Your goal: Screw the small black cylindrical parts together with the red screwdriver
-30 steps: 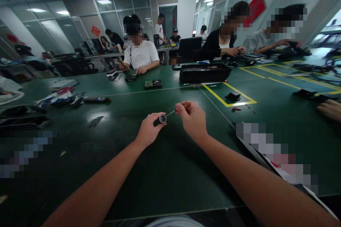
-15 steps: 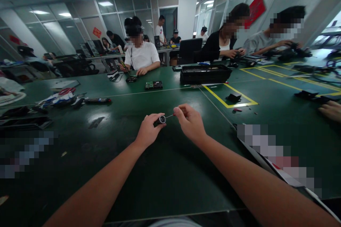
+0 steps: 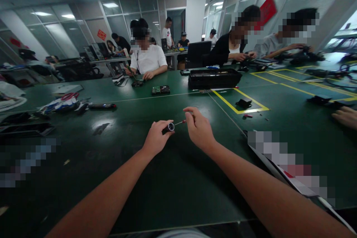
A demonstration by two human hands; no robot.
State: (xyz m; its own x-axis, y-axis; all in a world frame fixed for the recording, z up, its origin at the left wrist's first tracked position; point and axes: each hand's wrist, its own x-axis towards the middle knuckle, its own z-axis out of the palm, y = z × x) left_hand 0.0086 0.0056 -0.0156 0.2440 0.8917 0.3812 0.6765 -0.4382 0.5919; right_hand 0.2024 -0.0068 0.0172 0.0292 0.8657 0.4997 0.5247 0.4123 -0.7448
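Note:
My left hand [image 3: 158,137] is closed around a short black cylinder [image 3: 170,126], whose round, pale-rimmed open end faces me. From that rim a thin metal shaft runs right to a small red part; together they look like a slim screwdriver [image 3: 180,123]. My right hand [image 3: 200,125] is closed at the red end, thumb beside it and index finger raised a little. Most of the handle is hidden by the fingers. Whether the shaft's tip touches the cylinder I cannot tell. Both hands are above the green table [image 3: 173,186].
A long black bin [image 3: 214,79] stands ahead, with a circuit-board device [image 3: 161,89] to its left. A dark pen-like tool [image 3: 102,106] lies left. Yellow tape frames a black part [image 3: 243,103]. A co-worker's hand [image 3: 346,117] rests at right. Other people sit across the table.
My right hand has shifted slightly right, its index finger lifting off, and more of the red part shows. The cylinder in my left hand has barely moved.

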